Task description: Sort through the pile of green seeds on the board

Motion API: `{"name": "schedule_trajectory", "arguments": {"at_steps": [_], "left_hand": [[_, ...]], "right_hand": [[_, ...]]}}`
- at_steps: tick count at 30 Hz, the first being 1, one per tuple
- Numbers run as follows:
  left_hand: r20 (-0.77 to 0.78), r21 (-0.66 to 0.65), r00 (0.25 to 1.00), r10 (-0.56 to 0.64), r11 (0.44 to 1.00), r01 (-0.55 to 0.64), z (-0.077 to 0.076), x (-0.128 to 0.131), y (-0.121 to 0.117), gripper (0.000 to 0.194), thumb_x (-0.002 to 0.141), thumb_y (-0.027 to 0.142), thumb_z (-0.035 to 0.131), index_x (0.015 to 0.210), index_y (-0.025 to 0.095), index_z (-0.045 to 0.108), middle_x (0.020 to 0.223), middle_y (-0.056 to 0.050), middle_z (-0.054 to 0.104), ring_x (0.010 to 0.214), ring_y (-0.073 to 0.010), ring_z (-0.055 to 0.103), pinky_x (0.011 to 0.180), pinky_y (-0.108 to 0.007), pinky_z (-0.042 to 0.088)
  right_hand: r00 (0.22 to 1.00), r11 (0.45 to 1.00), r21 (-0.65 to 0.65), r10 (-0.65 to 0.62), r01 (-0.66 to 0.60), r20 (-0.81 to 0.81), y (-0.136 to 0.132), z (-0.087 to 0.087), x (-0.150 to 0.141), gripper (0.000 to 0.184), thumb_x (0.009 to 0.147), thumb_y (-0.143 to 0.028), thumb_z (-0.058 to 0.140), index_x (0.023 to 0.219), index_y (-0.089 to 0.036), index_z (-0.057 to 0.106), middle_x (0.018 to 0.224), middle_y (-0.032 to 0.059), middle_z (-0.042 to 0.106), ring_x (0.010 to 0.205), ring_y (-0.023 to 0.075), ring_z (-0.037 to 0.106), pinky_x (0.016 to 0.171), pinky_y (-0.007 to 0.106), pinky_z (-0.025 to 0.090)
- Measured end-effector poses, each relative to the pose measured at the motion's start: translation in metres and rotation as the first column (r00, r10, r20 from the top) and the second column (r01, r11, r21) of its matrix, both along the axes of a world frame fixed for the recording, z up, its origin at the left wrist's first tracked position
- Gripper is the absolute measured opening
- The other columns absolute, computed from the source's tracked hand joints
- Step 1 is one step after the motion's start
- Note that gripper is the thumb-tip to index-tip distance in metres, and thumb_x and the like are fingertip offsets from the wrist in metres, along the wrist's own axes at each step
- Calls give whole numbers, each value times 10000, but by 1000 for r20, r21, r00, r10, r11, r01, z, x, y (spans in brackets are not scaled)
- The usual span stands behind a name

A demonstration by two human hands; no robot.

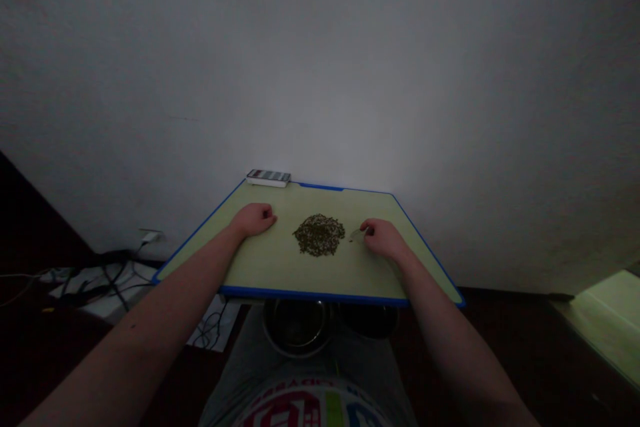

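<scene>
A flat heap of small greenish-brown grains or beans lies in the middle of a pale yellow-green board with a blue rim. To the left of the heap, my left hand rests on the board with its fingers curled in, and nothing shows in them. Right of the heap, my right hand pinches a thin pair of tweezers, whose tips point left toward the grains. One dark speck lies by the tips; whether they grip it is too small to tell.
A white calculator-like device sits at the board's back left corner, near the grey wall. Below the front edge, a metal bowl and a dark bowl are at my lap. Cables and a plug lie at left.
</scene>
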State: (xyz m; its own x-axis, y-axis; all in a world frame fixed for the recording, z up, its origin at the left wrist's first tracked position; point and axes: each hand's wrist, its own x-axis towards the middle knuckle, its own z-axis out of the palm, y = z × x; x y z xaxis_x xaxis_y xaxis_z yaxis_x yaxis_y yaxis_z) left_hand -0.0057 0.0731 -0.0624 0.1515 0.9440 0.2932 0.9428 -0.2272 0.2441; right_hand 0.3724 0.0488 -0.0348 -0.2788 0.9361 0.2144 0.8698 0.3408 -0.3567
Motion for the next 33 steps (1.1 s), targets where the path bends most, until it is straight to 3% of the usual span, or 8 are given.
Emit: {"name": "schedule_trajectory", "arguments": {"at_steps": [6,11,14,19,22,33], "left_hand": [[-11,-12,1000,25,1000,-26,1,1,0,290,727,464,476,671,200,583,629,-25,595,598,-154,506,545,-272,305],[-28,-5,999,18,1000,-18,1,1,-1,295,737,463,470,670,199,583,626,-26,592,592,-157,506,542,-275,307],[-20,3,1000,18,1000,-18,1,2,-1,291,732,460,475,662,198,580,616,-25,585,581,-158,501,535,-275,302],[-25,-1,999,23,1000,-23,1,2,0,286,727,453,481,665,198,595,623,-30,595,593,-166,511,548,-280,314],[-28,-13,999,25,1000,-25,1,1,0,292,728,453,472,680,198,605,641,-34,605,607,-172,516,559,-286,323],[-31,-25,999,8,1000,-9,4,3,-3,292,730,465,458,666,200,562,653,-28,609,614,-163,518,540,-271,314]], "right_hand": [[994,999,6,-38,39,-100,0,9,3,309,612,-88,517,867,-184,662,685,14,666,606,127,577,586,226,395],[982,999,-21,-44,40,-183,-21,14,19,322,610,-94,512,895,-176,636,648,13,658,574,131,582,564,233,399],[991,997,-71,-10,1,-136,-32,7,31,352,594,-86,521,913,-169,645,678,26,668,600,138,589,577,235,405],[995,995,11,-101,101,-10,-25,0,44,294,622,-120,539,879,-159,677,757,66,678,658,161,585,596,250,395],[995,995,17,-98,99,-13,-18,3,39,325,638,-119,530,927,-155,675,757,61,677,652,155,580,604,249,393],[995,995,-11,97,-97,-13,-10,6,5,377,632,-78,502,960,-152,673,736,28,670,647,126,567,623,223,386]]}}
